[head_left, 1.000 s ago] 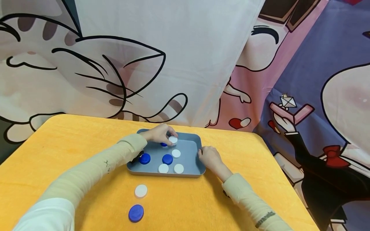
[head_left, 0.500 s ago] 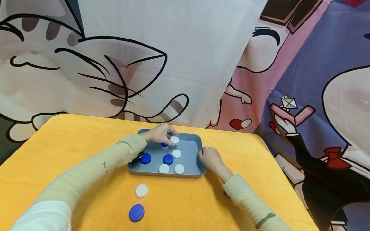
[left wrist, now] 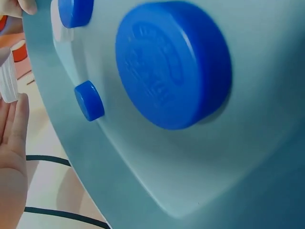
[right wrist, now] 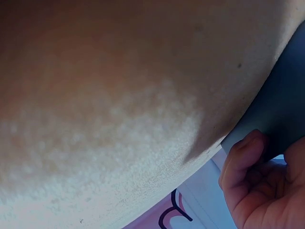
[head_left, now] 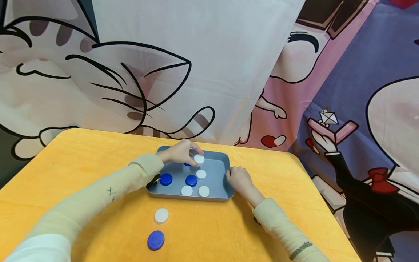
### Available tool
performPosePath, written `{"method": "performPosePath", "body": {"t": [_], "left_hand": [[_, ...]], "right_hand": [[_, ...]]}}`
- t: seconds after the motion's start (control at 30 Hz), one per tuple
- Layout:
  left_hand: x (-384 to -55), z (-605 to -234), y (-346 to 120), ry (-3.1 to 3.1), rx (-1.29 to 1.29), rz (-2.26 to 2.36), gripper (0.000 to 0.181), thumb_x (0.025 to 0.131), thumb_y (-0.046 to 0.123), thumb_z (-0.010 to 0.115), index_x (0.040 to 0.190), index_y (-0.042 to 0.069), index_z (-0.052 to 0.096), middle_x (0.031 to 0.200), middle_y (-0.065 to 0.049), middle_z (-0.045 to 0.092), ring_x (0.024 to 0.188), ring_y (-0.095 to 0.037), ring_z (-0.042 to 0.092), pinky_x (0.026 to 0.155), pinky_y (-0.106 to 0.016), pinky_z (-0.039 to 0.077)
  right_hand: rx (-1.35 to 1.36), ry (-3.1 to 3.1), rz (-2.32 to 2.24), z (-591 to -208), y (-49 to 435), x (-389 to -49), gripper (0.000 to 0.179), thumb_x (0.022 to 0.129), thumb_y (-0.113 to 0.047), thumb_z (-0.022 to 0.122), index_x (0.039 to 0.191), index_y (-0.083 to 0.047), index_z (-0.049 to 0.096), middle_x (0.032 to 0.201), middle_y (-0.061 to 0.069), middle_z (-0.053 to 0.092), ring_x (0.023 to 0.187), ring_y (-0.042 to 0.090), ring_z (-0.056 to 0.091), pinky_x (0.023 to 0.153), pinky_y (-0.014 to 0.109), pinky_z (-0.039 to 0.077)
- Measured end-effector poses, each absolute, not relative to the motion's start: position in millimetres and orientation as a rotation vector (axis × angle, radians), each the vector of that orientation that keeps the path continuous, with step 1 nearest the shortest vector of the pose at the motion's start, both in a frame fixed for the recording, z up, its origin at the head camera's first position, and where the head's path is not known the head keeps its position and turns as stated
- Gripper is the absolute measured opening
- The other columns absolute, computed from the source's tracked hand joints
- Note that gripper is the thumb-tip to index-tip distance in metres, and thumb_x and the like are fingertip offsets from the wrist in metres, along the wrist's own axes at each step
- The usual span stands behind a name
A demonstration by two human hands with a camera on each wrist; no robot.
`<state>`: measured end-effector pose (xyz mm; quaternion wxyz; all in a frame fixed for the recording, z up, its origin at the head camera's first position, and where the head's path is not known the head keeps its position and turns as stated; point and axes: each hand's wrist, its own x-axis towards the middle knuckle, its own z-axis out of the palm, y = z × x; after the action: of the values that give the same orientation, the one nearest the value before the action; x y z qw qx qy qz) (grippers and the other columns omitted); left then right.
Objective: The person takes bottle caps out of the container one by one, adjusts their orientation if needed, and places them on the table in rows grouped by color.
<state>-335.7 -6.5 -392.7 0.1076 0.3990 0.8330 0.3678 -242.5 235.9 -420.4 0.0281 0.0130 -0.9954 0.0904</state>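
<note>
My left hand (head_left: 180, 151) pinches a white bottle cap (head_left: 199, 159) over the back of a blue-grey tray (head_left: 215, 171). The same white ribbed cap (left wrist: 8, 78) shows at the left edge of the left wrist view. My right hand (head_left: 239, 178) grips the tray's right rim, fingers curled round it. Inside the tray lie blue caps, one at the left (head_left: 166, 179) and another blue cap (head_left: 191, 180) near the middle. A third blue cap (head_left: 187, 165) is mostly hidden beneath my left hand. Several white caps lie there too, including one white cap (head_left: 201, 174) right of centre.
On the yellow tabletop (head_left: 108, 222), in front of the tray, lie a white cap (head_left: 161, 215) and a blue cap (head_left: 155, 240). Behind the table hangs a cloth (head_left: 229, 65) printed with cartoon figures.
</note>
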Motion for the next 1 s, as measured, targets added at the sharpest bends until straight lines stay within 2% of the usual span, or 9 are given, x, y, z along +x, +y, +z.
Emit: {"method": "performPosePath", "body": {"t": [0.2, 0.5, 0.8, 1.0], "left_hand": [[-324.3, -385.9, -11.7, 2.471, 1.160, 1.117, 0.036, 0.076, 0.012, 0.080, 0.110, 0.005, 0.071, 0.114, -0.010, 0.069, 0.101, -0.022, 0.068, 0.086, -0.030, 0.056], [-308.0, -373.0, -20.0, 2.507, 1.153, 1.137, 0.035, 0.076, 0.014, 0.079, 0.109, 0.005, 0.071, 0.113, -0.010, 0.070, 0.097, -0.021, 0.070, 0.082, -0.029, 0.057], [-290.3, -366.4, -30.0, 2.447, 1.176, 1.172, 0.035, 0.075, 0.017, 0.080, 0.107, 0.008, 0.072, 0.113, -0.007, 0.070, 0.096, -0.021, 0.069, 0.083, -0.035, 0.057], [-272.3, -365.7, -32.7, 2.409, 1.277, 1.250, 0.034, 0.072, 0.013, 0.081, 0.104, 0.005, 0.072, 0.109, -0.008, 0.071, 0.096, -0.020, 0.068, 0.080, -0.031, 0.058]], "right_hand": [[0.029, -3.082, 0.288, -421.0, 237.0, -243.4, 0.037, 0.095, -0.017, 0.053, 0.059, -0.008, 0.056, 0.054, 0.003, 0.052, 0.050, 0.016, 0.049, 0.049, 0.026, 0.039], [0.022, -3.089, 0.275, -421.1, 236.2, -243.3, 0.035, 0.095, -0.018, 0.054, 0.062, -0.007, 0.060, 0.058, 0.006, 0.058, 0.054, 0.018, 0.053, 0.053, 0.031, 0.045], [0.005, -3.097, 0.282, -421.0, 237.1, -242.7, 0.036, 0.095, -0.019, 0.053, 0.061, -0.008, 0.058, 0.056, 0.004, 0.054, 0.052, 0.017, 0.051, 0.051, 0.027, 0.041], [0.018, -3.091, 0.291, -420.4, 237.3, -242.5, 0.035, 0.095, -0.018, 0.054, 0.062, -0.007, 0.059, 0.056, 0.005, 0.055, 0.052, 0.017, 0.051, 0.051, 0.028, 0.042]]}}
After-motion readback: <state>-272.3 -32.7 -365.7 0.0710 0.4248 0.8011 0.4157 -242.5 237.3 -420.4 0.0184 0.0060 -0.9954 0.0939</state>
